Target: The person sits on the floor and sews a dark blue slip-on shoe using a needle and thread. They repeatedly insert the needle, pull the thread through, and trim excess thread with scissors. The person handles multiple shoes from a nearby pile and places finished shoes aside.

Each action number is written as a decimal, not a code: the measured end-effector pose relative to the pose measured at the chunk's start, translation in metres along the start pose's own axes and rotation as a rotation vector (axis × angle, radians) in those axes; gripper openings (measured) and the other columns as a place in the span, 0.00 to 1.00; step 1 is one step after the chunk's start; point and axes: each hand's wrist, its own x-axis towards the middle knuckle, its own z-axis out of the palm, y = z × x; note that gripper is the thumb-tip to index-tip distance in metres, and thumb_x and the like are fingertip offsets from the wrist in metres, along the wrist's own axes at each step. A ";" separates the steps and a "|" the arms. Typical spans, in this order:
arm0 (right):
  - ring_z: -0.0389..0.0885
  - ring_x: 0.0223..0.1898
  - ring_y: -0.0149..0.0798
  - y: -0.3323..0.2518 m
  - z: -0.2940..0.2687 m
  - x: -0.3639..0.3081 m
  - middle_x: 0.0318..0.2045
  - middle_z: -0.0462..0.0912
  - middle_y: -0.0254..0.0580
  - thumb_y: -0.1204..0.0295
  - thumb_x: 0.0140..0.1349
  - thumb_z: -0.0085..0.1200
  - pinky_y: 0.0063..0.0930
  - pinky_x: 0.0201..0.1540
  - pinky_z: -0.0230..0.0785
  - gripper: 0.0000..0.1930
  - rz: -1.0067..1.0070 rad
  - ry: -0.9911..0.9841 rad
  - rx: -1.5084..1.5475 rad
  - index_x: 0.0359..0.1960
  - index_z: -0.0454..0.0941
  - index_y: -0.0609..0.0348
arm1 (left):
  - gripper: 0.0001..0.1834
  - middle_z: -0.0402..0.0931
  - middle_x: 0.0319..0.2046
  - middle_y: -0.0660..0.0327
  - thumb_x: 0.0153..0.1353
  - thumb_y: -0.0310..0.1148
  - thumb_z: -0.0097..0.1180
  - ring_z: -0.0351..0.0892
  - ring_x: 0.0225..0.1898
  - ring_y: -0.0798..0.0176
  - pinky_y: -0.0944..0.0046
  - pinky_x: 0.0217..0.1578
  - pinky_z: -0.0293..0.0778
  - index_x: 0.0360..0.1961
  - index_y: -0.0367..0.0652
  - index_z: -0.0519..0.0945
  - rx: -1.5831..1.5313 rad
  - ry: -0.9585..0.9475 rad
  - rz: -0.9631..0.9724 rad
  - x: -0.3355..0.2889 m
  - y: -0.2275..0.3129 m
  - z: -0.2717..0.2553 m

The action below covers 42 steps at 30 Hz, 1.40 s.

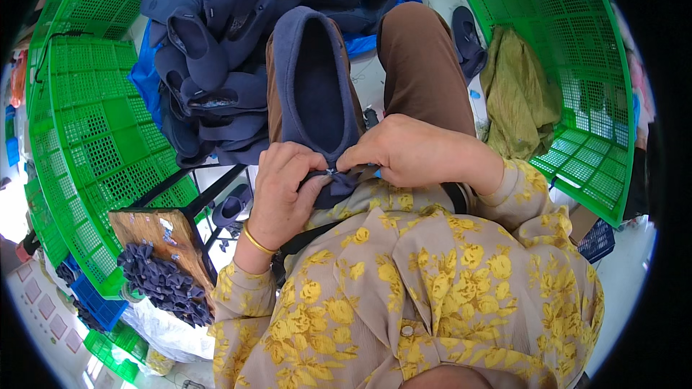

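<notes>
A navy fabric slipper (pixel 287 86) lies along my left thigh, its opening up and its toe toward my body. At the toe, a dark navy fabric bow (pixel 342 186) rests against the slipper's edge. My left hand (pixel 285 184) pinches this bow between thumb and fingers. Close against it, my right hand (pixel 418 150) is closed, fingertips at the slipper's edge beside a small pale spot. Something thin and greyish with a blue bit (pixel 378 173) shows under the right fingers; its kind is hidden.
Many navy slippers (pixel 245 21) are heaped on blue sheeting beyond my knees. Green plastic crates (pixel 94 144) stand left and right. A wooden board (pixel 148 227) at my left carries a pile of navy bows (pixel 166 284). Olive cloth (pixel 519 94) hangs by the right crate (pixel 577 50).
</notes>
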 end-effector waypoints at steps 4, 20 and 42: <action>0.82 0.33 0.55 0.003 0.005 -0.001 0.30 0.83 0.52 0.83 0.47 0.55 0.40 0.37 0.74 0.18 0.009 0.043 0.072 0.43 0.82 0.57 | 0.10 0.73 0.32 0.60 0.48 0.24 0.66 0.70 0.36 0.55 0.61 0.40 0.66 0.32 0.42 0.78 -0.020 0.001 0.001 0.000 -0.001 0.002; 0.83 0.40 0.51 0.002 0.001 -0.002 0.37 0.85 0.50 0.87 0.43 0.51 0.38 0.43 0.76 0.23 0.022 -0.034 0.038 0.44 0.80 0.61 | 0.09 0.74 0.33 0.61 0.49 0.23 0.64 0.70 0.38 0.55 0.61 0.42 0.66 0.32 0.42 0.78 -0.013 -0.039 -0.015 0.002 0.001 0.000; 0.81 0.32 0.59 0.004 0.036 -0.005 0.26 0.79 0.51 0.84 0.48 0.54 0.47 0.32 0.69 0.23 0.138 0.105 0.150 0.45 0.61 0.56 | 0.10 0.73 0.33 0.62 0.48 0.23 0.64 0.70 0.38 0.56 0.60 0.40 0.61 0.33 0.44 0.79 -0.050 0.006 -0.030 -0.001 -0.002 0.009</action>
